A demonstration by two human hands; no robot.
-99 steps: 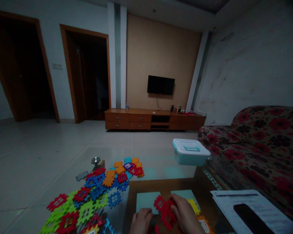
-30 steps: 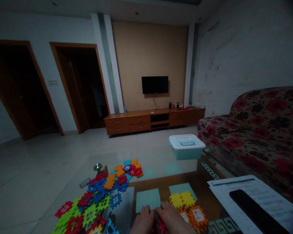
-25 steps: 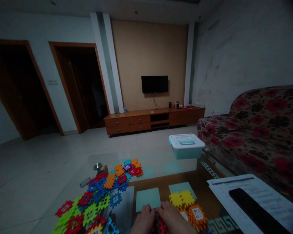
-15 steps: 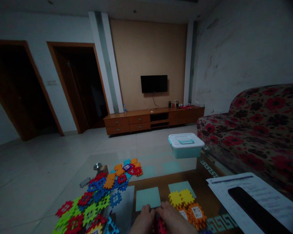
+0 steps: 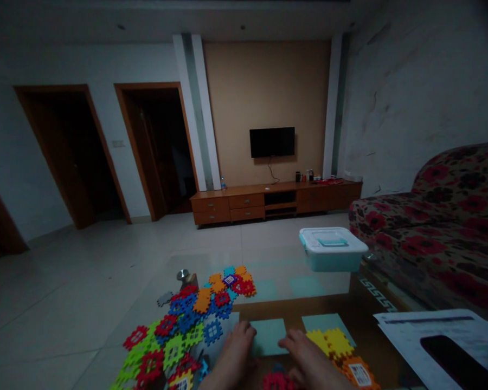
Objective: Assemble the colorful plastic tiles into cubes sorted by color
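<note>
Resting both hands empty, loosely open: left hand (image 5: 232, 355) at the edge of the teal card (image 5: 269, 336), right hand (image 5: 305, 363) just above red foam tiles (image 5: 277, 381), near yellow tiles (image 5: 331, 344) on the glass table (image 5: 280, 271).

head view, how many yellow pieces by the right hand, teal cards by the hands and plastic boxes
yellow pieces: 2
teal cards: 2
plastic boxes: 1
total: 5
</note>
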